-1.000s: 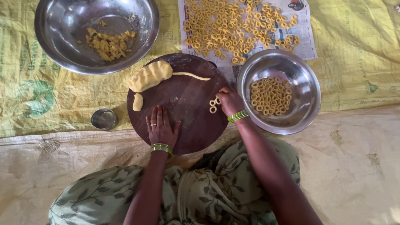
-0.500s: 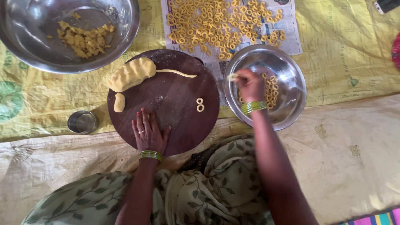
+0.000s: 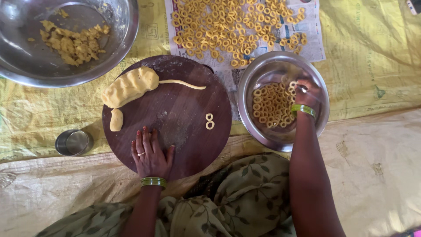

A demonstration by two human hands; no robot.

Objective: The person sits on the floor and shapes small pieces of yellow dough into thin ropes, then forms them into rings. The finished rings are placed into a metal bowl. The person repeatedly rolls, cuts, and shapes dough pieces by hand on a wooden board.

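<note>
My left hand (image 3: pixel 151 156) lies flat, fingers spread, on the near edge of a round dark wooden board (image 3: pixel 175 114). On the board are a big lump of yellow dough (image 3: pixel 129 85), a small dough piece (image 3: pixel 116 119), a thin dough rope (image 3: pixel 182 83) and two small dough rings (image 3: pixel 209 121). My right hand (image 3: pixel 307 92) reaches into a steel bowl (image 3: pixel 280 144) at the right. Its fingers are bunched over the dough rings (image 3: pixel 269 105) that lie in the bowl. Whether a ring is pinched in them is hidden.
Several dough rings lie spread on a newspaper (image 3: pixel 237 26) beyond the board. A large steel bowl (image 3: pixel 87 75) with dough crumbs (image 3: pixel 72 41) sits at the far left, a small steel cup (image 3: pixel 73 142) beside the board. A yellow sheet (image 3: pixel 372 66) covers the floor.
My right hand went from the rings on the board over to the steel bowl and is now deeper inside it. My left hand stayed flat on the board.
</note>
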